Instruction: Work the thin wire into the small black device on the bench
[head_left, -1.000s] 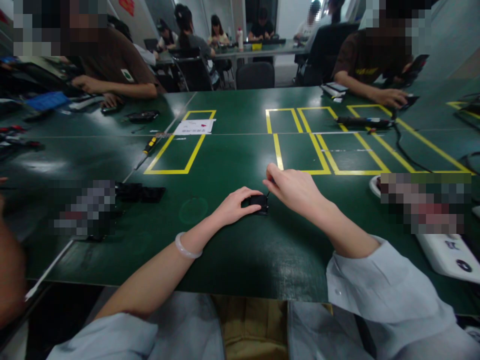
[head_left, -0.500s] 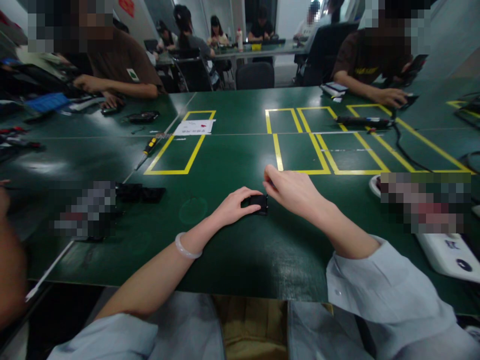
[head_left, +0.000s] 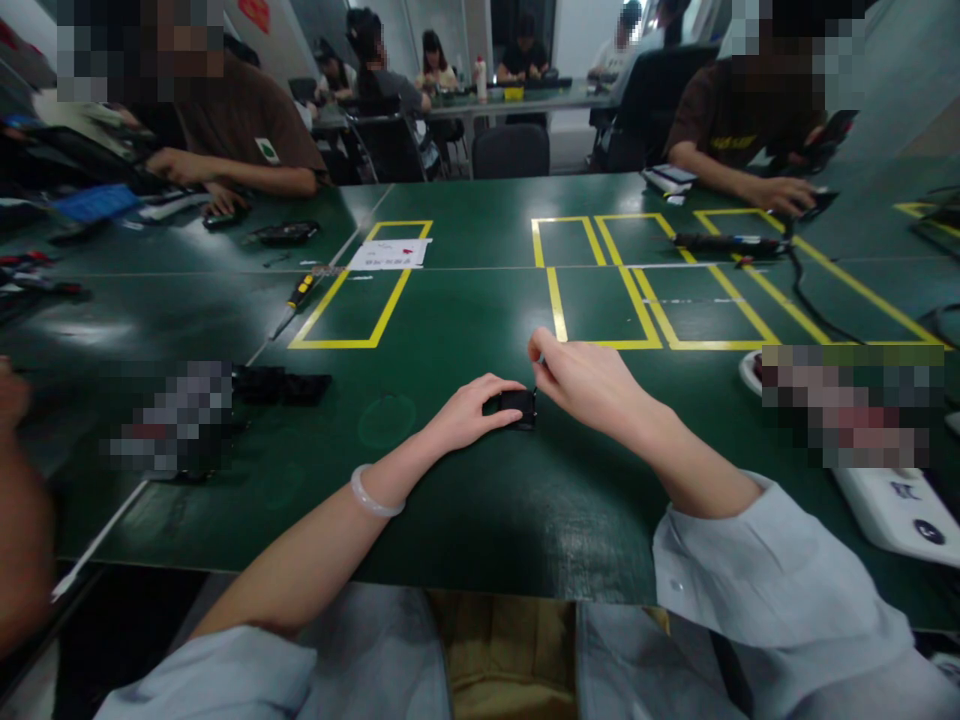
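My left hand (head_left: 476,408) grips a small black boxy part (head_left: 517,408) on the green tabletop, fingers along its far side and thumb on its near side. What kind of part it is, I cannot make out. Just right of it, my right hand (head_left: 581,375) is closed in a pinch, its fingertips close to the part's right edge. A thin dark bit shows below those fingertips, too small to name. The inside of this hand is hidden from view.
Yellow tape outlines (head_left: 606,345) mark the green table. A yellow-and-black screwdriver (head_left: 301,290) and a paper sheet (head_left: 390,254) lie to the far left, black parts (head_left: 281,385) nearer. A white device (head_left: 900,515) stands right. A dark corded tool (head_left: 727,244) lies near a co-worker's hand (head_left: 780,195).
My hands and the black part hold almost the same place. At the left edge, a neighbour's hand has come slightly further into view.
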